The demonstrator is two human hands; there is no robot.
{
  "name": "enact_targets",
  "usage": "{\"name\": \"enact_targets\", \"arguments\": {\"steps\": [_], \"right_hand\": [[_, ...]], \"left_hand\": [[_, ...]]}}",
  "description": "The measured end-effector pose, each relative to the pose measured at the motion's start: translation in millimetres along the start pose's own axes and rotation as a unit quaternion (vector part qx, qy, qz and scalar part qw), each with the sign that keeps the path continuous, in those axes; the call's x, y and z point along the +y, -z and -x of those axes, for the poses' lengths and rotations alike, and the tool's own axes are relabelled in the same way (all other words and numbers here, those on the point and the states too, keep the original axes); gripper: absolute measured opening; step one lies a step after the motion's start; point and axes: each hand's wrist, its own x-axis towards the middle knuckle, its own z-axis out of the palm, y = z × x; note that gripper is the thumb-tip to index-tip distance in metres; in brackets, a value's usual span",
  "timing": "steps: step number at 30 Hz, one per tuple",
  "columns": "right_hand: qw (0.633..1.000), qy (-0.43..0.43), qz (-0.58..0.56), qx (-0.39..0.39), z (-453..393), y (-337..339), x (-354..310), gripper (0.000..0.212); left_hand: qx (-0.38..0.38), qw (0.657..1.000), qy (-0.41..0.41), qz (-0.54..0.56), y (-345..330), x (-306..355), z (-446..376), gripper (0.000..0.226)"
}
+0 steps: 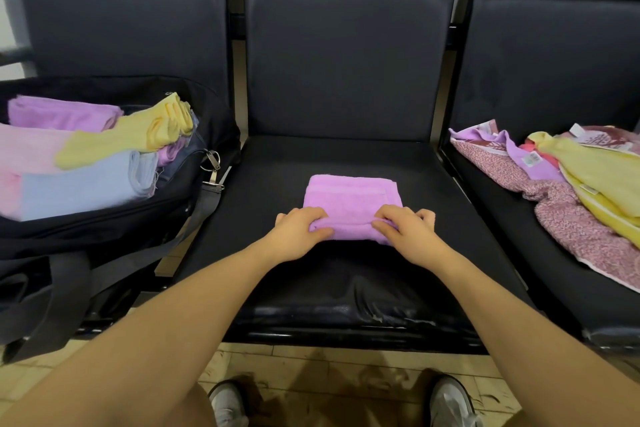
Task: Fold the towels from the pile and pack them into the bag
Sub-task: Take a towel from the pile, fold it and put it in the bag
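The folded purple towel [352,199] lay on the middle seat of the bench [346,156], long axis running left to right. Your left hand [298,231] and right hand [408,232] pinched its near edge, the open bag [194,184] nearer your left.

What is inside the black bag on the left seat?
The black fabric bag holds folded towels: purple, yellow, pink, blue. Anything beneath them is covered.
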Motion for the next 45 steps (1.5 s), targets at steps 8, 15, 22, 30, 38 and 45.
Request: {"name": "enact_targets", "arguments": {"steps": [8, 15, 22, 30, 38, 45], "right_hand": [[0.998, -0.059, -0.008, -0.033, 4, 6, 11, 0.019], [0.935, -0.132, -0.280, 0.170, -29, 5, -1, 0.016], [0.940, -0.230, -0.104, 0.228, -70, -14, 0, 0.025], [0.932, -0.277, 0.135, 0.191, -85, -38, 20, 0.065], [0.934, -0.302, 0.118, 0.152, -81, -44, 14, 0.069], [0.938, -0.301, 0.097, 0.139, -72, -47, 4, 0.061]], "left_hand": [[0.027, 0.999, 0.032, 0.034, 12, 7, -5, 0.022], [0.115, 0.988, 0.068, 0.078, 20, 10, -35, 0.021], [0.222, 0.964, 0.141, 0.025, 9, 9, -77, 0.034], [0.211, 0.953, 0.197, -0.094, -17, -10, -106, 0.034], [0.112, 0.935, 0.132, -0.309, -17, -10, -86, 0.060], [0.096, 0.955, 0.170, -0.225, -30, 2, -82, 0.051]]}}
